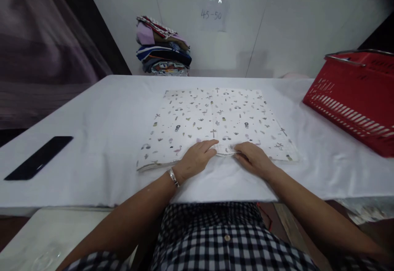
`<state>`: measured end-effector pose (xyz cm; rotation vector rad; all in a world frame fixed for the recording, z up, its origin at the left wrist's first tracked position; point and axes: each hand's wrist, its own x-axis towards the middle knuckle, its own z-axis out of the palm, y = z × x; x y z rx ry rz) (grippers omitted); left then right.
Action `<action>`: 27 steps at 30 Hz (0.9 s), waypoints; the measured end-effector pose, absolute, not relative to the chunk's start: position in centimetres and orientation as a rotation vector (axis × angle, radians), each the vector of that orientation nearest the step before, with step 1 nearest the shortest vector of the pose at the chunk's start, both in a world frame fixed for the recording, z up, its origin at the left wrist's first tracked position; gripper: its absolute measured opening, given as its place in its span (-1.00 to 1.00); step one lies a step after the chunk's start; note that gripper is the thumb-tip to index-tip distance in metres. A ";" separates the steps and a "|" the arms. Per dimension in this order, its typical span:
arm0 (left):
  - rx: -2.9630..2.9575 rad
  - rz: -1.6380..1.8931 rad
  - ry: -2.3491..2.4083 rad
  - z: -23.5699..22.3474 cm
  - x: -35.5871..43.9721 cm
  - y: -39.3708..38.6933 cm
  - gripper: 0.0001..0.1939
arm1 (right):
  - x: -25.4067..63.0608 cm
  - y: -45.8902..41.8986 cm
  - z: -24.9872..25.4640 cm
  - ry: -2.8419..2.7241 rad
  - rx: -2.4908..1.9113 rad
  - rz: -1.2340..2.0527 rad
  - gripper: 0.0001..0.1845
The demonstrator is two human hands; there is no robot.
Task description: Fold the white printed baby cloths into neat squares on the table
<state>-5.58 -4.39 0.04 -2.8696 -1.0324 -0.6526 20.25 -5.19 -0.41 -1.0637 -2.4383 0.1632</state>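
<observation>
A white cloth with small printed figures [215, 119] lies flat and folded on the white table [101, 111] in front of me. My left hand [197, 158] rests on the cloth's near edge, fingers stretched flat and pointing right; a silver bracelet sits on its wrist. My right hand [252, 158] lies just beside it on the same near edge, fingertips curled onto the hem at the cloth's middle. The two hands nearly meet at the centre fold.
A red plastic basket [353, 94] with a metal handle stands on the table's right side. A black phone [40, 156] lies at the left. A stack of folded clothes [163, 47] sits at the back by the wall. A paper marked 45-50 [212, 14] hangs above.
</observation>
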 end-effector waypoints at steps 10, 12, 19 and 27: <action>-2.971 -0.709 -1.177 0.5 -4.7 -3.9 -0.74 | 20.2 -5.3 -0.4 -2.452 -1.043 0.139 -0.77; -2.999 -0.715 -1.237 0.6 -4.5 -3.9 -0.77 | 20.2 -5.3 -0.5 -2.456 -1.026 0.133 -0.78; -3.043 -0.842 -1.456 1.2 -4.1 -3.9 -0.81 | 20.1 -5.1 -0.5 -2.446 -1.000 0.122 -0.78; -3.078 -0.665 -1.554 1.9 -3.8 -3.3 -0.82 | 19.9 -5.1 -0.5 -2.432 -1.067 0.111 -0.77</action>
